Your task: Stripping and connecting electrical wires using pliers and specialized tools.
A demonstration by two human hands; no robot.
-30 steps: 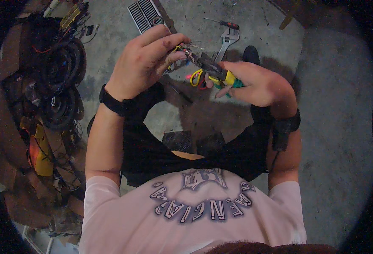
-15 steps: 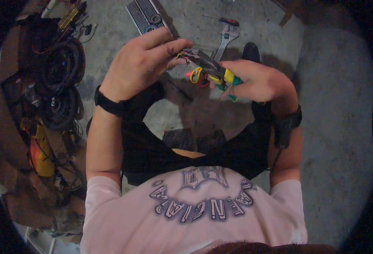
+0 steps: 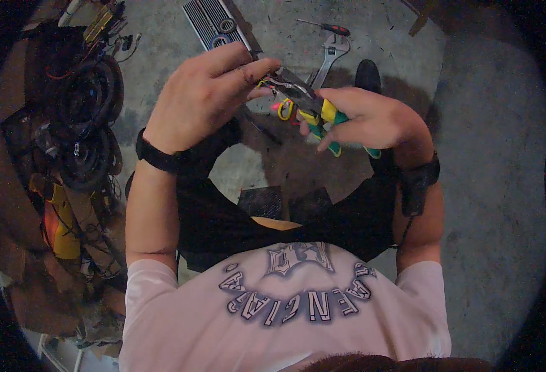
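Observation:
My right hand (image 3: 372, 121) is closed around a pair of pliers (image 3: 327, 115) with yellow and green handles. Their dark metal jaws point up and left, toward the fingertips of my left hand (image 3: 208, 93). That hand is closed in a pinch on thin wires (image 3: 264, 82), next to the jaws; the exact grip is partly hidden behind my fingers. Below the jaws hangs a yellow loop (image 3: 283, 110) with some red beside it. Whether the jaws bite on a wire I cannot tell.
Beyond my hands, an adjustable wrench (image 3: 332, 59) and a screwdriver (image 3: 329, 27) lie on the concrete floor. A silver ribbed metal box (image 3: 214, 23) is at the far left of them. Black round parts (image 3: 87, 93), cables and a yellow-orange tool (image 3: 61, 217) crowd the left side.
The pliers and my right hand have shifted slightly left, and the lower handle end shows more. My left hand keeps its pinch almost in place.

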